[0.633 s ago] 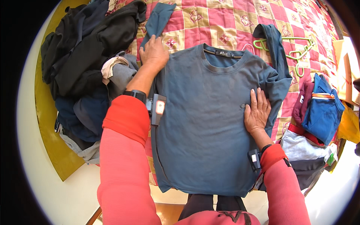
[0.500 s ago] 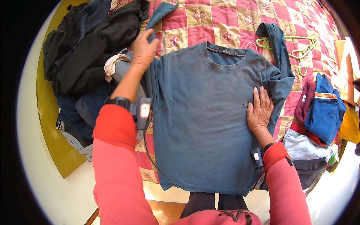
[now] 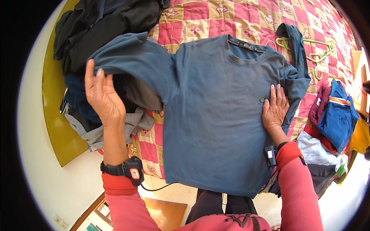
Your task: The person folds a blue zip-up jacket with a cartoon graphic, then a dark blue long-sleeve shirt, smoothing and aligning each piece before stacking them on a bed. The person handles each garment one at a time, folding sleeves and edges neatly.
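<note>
long-sleeved shirt on a bed, seen from above, with 2 bare hands at work. the dark blue shirt (image 3: pixel 216 115) lies front side up on the red-and-beige checked bed cover (image 3: pixel 246 15), its collar away from the person and its hem at the near edge of the bed. the left hand (image 3: pixel 104 96) is at the outer end of the left-side sleeve (image 3: pixel 131 52), its fingers extended upward and touching the cloth; whether the thumb pinches the fabric cannot be told. this sleeve extends sideways over a pile of dark clothes (image 3: pixel 127 19). the right hand (image 3: pixel 276 107) rests palm down on the shirt's chest, fingers straight, thumb apart, gripping nothing, beside a small dark emblem (image 3: pixel 261 101). the right-side sleeve (image 3: pixel 295 46) bends upward past the shoulder, next to a green hanger (image 3: pixel 315 60). at far right are a maroon garment (image 3: pixel 319 103), a blue garment (image 3: pixel 339 119) with an orange-and-white band, and a light grey garment (image 3: pixel 314 148).
</note>
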`<state>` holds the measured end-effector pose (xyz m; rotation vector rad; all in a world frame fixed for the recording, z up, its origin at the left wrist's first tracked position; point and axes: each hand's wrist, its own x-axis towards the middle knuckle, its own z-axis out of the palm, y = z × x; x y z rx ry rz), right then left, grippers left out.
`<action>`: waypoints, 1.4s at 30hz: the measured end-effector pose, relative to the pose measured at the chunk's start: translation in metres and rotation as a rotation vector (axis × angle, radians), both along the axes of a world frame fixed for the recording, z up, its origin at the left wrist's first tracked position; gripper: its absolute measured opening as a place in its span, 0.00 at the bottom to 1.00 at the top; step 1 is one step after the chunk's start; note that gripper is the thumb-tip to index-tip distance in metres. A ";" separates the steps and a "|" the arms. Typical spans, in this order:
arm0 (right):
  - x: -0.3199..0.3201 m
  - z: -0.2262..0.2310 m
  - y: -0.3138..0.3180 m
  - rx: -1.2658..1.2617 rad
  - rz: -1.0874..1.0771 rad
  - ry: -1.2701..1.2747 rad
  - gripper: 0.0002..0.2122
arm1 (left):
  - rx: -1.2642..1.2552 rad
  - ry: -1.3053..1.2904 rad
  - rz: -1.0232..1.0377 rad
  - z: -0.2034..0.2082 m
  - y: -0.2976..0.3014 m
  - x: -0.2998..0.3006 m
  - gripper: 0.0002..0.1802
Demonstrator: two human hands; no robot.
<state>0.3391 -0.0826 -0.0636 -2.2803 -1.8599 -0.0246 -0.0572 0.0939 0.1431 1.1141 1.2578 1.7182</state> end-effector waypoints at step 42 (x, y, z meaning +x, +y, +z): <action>0.008 -0.012 0.005 0.028 0.040 0.046 0.29 | -0.751 1.314 -0.166 -0.138 -0.308 -0.030 0.36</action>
